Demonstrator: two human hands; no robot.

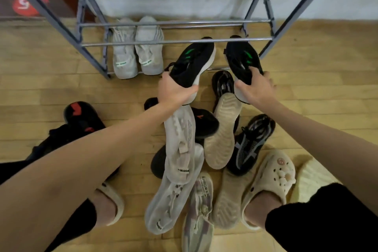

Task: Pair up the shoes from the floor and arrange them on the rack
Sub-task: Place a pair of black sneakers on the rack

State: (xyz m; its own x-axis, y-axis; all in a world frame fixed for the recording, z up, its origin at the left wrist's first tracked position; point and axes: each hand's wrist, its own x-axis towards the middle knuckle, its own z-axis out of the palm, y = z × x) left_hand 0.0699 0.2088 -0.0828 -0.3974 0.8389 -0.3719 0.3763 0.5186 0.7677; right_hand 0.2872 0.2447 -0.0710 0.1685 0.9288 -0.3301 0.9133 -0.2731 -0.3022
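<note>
My left hand [173, 92] grips the heel of a black sneaker with green marks [194, 61]. My right hand [255, 88] holds the matching black sneaker [242, 57] by its heel. Both shoes point toe-first at the lowest rails of the grey metal rack [176, 41], just in front of it. A pair of light grey sneakers [137, 51] sits on the rack's bottom level at the left. On the floor below my hands lies a pile of loose shoes: white ones [180, 149], black ones [249, 143], upturned soles [221, 135].
A black and red shoe [79, 116] lies on the wooden floor at the left. My feet wear cream clogs [274, 180] beside the pile. A white wall stands behind the rack, and a red object [28, 4] is at the far left.
</note>
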